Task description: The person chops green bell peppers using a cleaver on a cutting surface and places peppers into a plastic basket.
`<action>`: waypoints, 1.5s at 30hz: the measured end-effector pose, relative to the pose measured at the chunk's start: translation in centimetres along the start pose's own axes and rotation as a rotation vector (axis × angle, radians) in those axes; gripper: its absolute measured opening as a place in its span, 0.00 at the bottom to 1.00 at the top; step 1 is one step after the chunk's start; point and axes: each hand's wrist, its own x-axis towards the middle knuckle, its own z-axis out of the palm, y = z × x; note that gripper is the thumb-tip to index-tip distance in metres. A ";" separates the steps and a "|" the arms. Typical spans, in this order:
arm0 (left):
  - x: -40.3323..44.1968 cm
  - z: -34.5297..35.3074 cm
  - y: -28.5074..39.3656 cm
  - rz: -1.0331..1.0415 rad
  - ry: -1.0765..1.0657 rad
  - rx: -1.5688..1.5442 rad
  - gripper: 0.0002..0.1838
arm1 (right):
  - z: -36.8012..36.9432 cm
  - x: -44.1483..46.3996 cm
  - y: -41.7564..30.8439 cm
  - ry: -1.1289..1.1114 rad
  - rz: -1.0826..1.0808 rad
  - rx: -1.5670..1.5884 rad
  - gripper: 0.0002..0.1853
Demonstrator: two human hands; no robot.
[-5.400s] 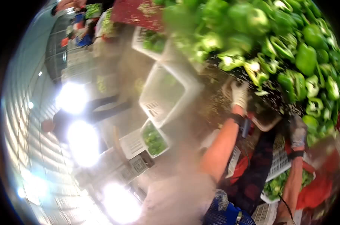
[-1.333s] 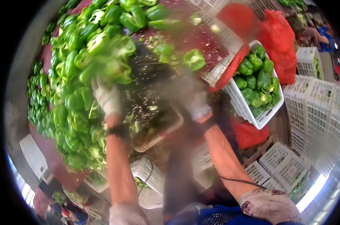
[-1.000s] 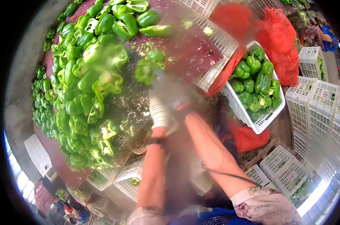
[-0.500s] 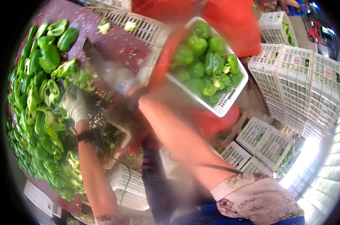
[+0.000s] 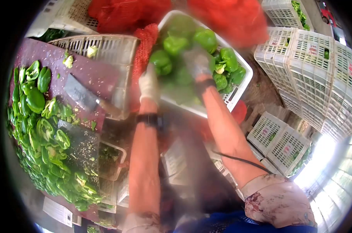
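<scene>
In the head view a white plastic crate (image 5: 244, 90) holds green bell peppers (image 5: 205, 40). My right hand (image 5: 199, 65), in a pale glove, reaches in among them; blur hides its fingers and whatever they touch. At the crate's left side is my left hand (image 5: 148, 86), gloved too, close to a red mesh bag (image 5: 145, 50); its fingers do not show clearly. A cleaver with a wooden handle (image 5: 81, 93) lies on the purple work surface (image 5: 86, 70). Left of it is a large heap of cut green peppers (image 5: 48, 139).
An upturned-looking pale crate (image 5: 117, 50) borders the work surface. A dark board (image 5: 84, 149) is strewn with seeds. Stacked white crates (image 5: 308, 73) stand at right, with more crates (image 5: 279, 139) lower down. Red sacks (image 5: 228, 21) lie behind the pepper crate.
My right hand has let go of the cleaver, now on the work surface, and moved into the pepper crate. My left hand has left the cut peppers for the crate's left side. The view has shifted.
</scene>
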 end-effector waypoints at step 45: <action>-23.5 -43.3 -9.4 0.683 0.928 -0.157 0.29 | 15.4 -38.1 -11.1 -0.773 -0.565 -0.113 0.10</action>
